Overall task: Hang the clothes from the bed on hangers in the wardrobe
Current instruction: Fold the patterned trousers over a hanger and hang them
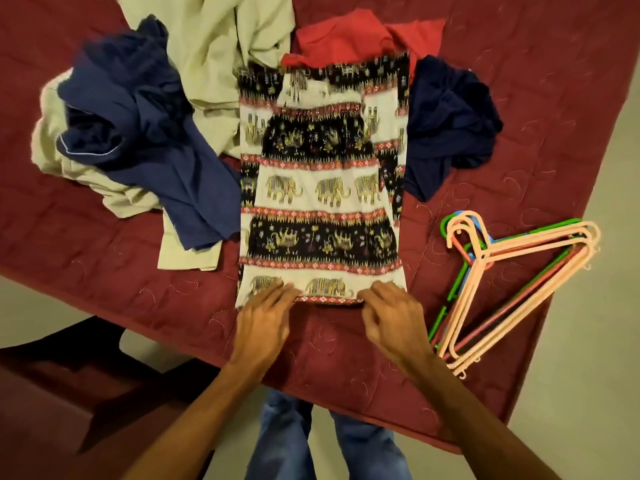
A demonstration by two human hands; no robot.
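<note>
Print garment [322, 202] flat on bed [104, 271], near edge. Left hand [265, 315] flat on hem, fingers straight. Right hand [394, 317] at hem, fingers curled, grip unclear. Hangers [512, 285] stacked just right. Blue [138, 116] and beige clothes [221, 46] heaped left, red top [346, 36] beyond, navy cloth [450, 126] right.

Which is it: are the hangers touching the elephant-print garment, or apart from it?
Apart. The head view shows a strip of bare red bedspread between the elephant-print garment and the hangers.
</note>
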